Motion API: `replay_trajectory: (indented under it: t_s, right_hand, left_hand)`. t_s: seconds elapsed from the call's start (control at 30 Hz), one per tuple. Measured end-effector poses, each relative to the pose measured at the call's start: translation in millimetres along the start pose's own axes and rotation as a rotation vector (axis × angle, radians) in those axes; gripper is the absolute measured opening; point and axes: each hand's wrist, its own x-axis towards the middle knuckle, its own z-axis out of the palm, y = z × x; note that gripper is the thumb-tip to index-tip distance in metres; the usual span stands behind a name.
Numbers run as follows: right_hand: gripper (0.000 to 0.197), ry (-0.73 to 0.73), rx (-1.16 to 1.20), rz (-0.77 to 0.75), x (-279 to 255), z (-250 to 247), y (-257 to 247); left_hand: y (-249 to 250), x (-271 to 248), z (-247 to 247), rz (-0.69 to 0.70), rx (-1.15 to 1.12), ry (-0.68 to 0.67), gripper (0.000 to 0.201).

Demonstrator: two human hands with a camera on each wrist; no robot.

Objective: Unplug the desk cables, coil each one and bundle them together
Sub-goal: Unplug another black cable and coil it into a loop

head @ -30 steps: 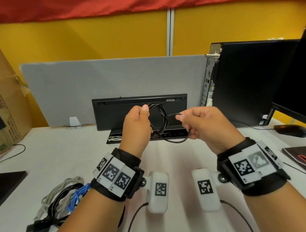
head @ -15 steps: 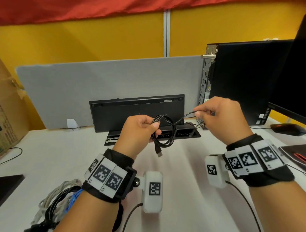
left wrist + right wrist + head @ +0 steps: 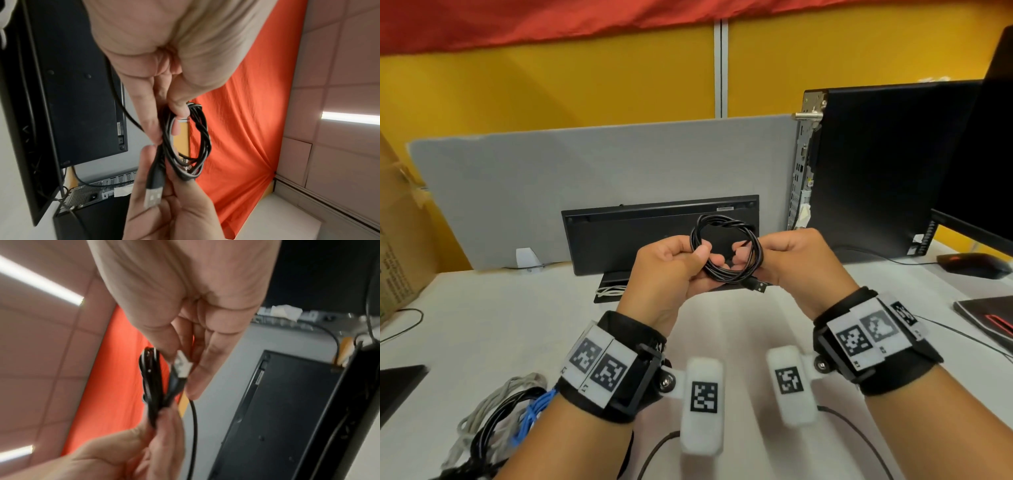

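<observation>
Left hand (image 3: 671,270) and right hand (image 3: 796,260), both raised above the desk (image 3: 524,318), each with fingers curled round opposite sides of one coiled black cable (image 3: 726,253). The left thumb presses the strands on the coil's left side; the right fingers (image 3: 739,255) pass through the loop on its right side. The coil stands roughly upright between the two hands, directly in front of the upturned keyboard (image 3: 619,240). Its USB plug (image 3: 758,286) hangs free at the lower edge of the coil, just under the right hand; in the left wrist view the plug (image 3: 153,197) lies across the right hand's fingers.

The keyboard leans on its long edge against the grey partition (image 3: 585,178). To the keyboard's right stands a black computer tower (image 3: 876,164), and farther right a mouse (image 3: 969,265). Well to the keyboard's left and nearer the person, by the left forearm, a pile of grey, black and blue cables (image 3: 496,421) lies on the desk. A cardboard box (image 3: 397,240) occupies the far left.
</observation>
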Motion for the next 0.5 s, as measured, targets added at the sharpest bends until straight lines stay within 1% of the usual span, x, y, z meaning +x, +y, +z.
replay_trajectory:
  t_s: [0.1,0.17,0.2,0.23,0.27,0.33,0.4,0.5]
  right_hand:
    - [0.024,-0.105,0.109,0.054,-0.7,1.9,-4.6]
    - [0.023,-0.127,0.179,0.084,-0.7,1.5,-7.9]
    - [0.026,-0.129,0.218,0.099,-1.3,1.3,-9.1]
    - [0.030,-0.139,0.228,0.102,-2.3,1.9,-9.9]
    - [0.032,-0.145,0.190,0.086,-3.3,3.4,-10.2]
    - [0.025,-0.132,0.038,0.006,-5.6,8.2,-10.1]
    - [0.018,-0.099,-0.027,-0.025,-6.6,12.3,-8.5]
    - [0.016,-0.097,0.028,0.071,-7.5,14.2,-7.5]
  left_hand:
    - [-0.7,0.0,-0.8,0.008,-0.010,0.043,0.012]
    - [-1.0,0.4,-1.5,0.013,0.003,0.064,0.011]
    - [-0.9,1.0,-1.8,0.015,0.005,0.074,0.011]
    - [-0.6,1.4,-2.4,0.018,0.003,0.082,0.011]
    - [-0.1,1.6,-2.8,0.020,0.000,0.089,0.010]
    - [1.0,1.1,-3.2,0.018,0.005,0.096,0.011]
    - [0.8,0.2,-2.2,0.009,0.019,0.091,0.012]
    - [0.3,-0.3,-0.3,-0.010,0.024,0.085,0.013]
